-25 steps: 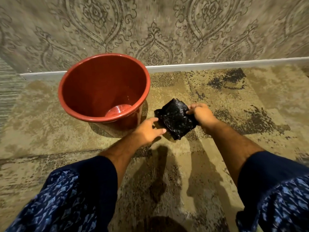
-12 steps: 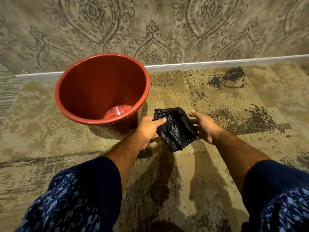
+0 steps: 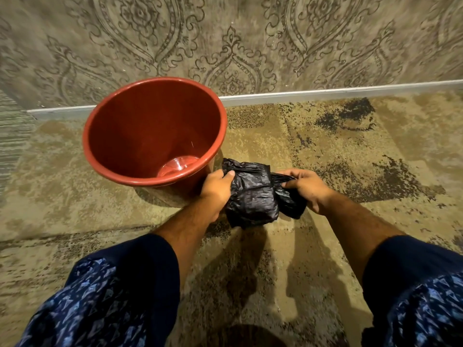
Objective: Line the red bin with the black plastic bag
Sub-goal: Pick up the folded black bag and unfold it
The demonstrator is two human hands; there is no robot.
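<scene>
The red bin [image 3: 120, 136] stands upright on the carpet, left of centre, with nothing inside and its round bottom showing. Just right of its near rim I hold the black plastic bag [image 3: 253, 196], still folded into a crumpled bundle, above the floor. My left hand [image 3: 216, 189] grips the bundle's left edge, thumb on top. My right hand [image 3: 304, 187] pinches a loose fold at its right side and draws it outward. Both forearms reach in from dark blue patterned sleeves at the bottom.
A beige carpet [image 3: 338, 151] with dark speckled patches covers the floor. A patterned wall [image 3: 250, 41] with a pale skirting strip [image 3: 325, 92] runs just behind the bin. My shadow falls on the carpet below the hands.
The bag has come up off the carpet. My left hand took hold of its left edge, and my right hand has gripped a fold on the right and begun pulling it apart.
</scene>
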